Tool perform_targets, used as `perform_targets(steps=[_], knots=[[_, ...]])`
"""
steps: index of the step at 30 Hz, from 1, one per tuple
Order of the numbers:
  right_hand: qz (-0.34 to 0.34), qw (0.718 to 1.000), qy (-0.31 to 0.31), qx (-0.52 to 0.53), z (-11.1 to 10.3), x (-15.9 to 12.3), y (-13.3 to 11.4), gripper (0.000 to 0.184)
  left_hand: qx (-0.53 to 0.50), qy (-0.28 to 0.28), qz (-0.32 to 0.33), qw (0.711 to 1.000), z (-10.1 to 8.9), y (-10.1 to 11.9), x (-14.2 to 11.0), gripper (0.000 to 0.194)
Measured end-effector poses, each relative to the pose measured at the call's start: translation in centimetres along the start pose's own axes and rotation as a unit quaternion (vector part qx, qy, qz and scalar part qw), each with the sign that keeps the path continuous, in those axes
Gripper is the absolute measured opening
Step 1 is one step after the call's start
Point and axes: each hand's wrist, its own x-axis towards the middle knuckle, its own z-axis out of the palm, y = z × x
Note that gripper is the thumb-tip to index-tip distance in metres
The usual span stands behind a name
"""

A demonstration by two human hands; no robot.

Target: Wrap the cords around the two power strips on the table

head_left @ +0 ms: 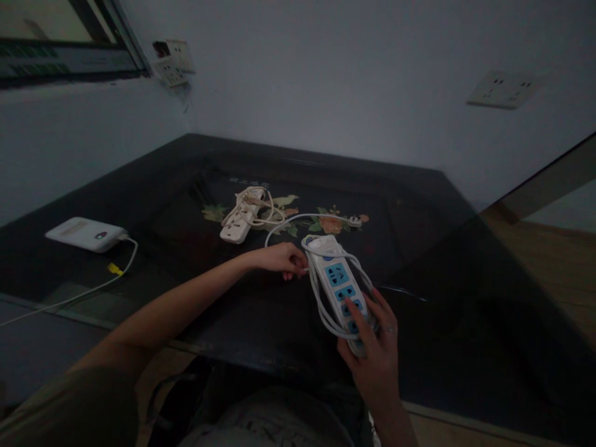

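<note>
A white power strip (331, 257) with blue sockets lies tilted over the dark table in front of me. Its white cord (321, 298) is looped lengthwise around the strip. My right hand (375, 335) grips the strip's near end, thumb below and fingers over the sockets. Beside the strip's far left side, my left hand (286, 259) pinches a section of the cord. From there the cord curves away across the table to its plug (354, 221). A second white power strip (239, 223), wrapped in its own cord, lies beyond my left forearm.
On the left of the dark, flower-printed table (186, 167) lies a white box-shaped device (86, 234) with a white cable (100, 285) and a yellow tag (114, 269). Wall sockets (503, 90) are at right, others (172, 65) in the back left corner near a window.
</note>
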Motion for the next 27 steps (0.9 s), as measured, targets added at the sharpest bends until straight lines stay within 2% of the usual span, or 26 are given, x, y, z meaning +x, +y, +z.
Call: perform_targets(steps=[4, 7, 15, 18, 21, 27], knots=[[-0.034, 0.999, 0.008, -0.020, -1.5, -0.6, 0.3, 0.066, -0.048, 0.015, 0.055, 0.997, 0.4, 0.3, 0.7, 0.016], [-0.047, 0.998, 0.018, -0.036, -2.4, -1.5, 0.5, 0.065, -0.056, 0.049, 0.094, 0.993, 0.3, 0.7, 1.2, 0.014], [-0.061, 0.998, 0.004, -0.034, -4.9, -3.6, 2.3, 0.059, -0.064, 0.154, 0.121, 0.978, -0.4, 2.0, 2.4, 0.018], [-0.022, 1.000, 0.015, -0.011, -5.5, -4.0, 2.9, 0.058, -0.074, 0.180, 0.140, 0.971, -0.1, 3.0, 2.5, 0.017], [0.044, 0.997, 0.056, 0.018, -5.7, -4.3, 3.2, 0.057, -0.068, 0.192, 0.161, 0.966, 0.2, 4.0, 2.1, 0.017], [0.129, 0.984, 0.115, 0.046, -5.6, -4.9, 3.4, 0.056, -0.086, 0.197, 0.150, 0.965, 0.4, 4.6, 1.3, 0.014]])
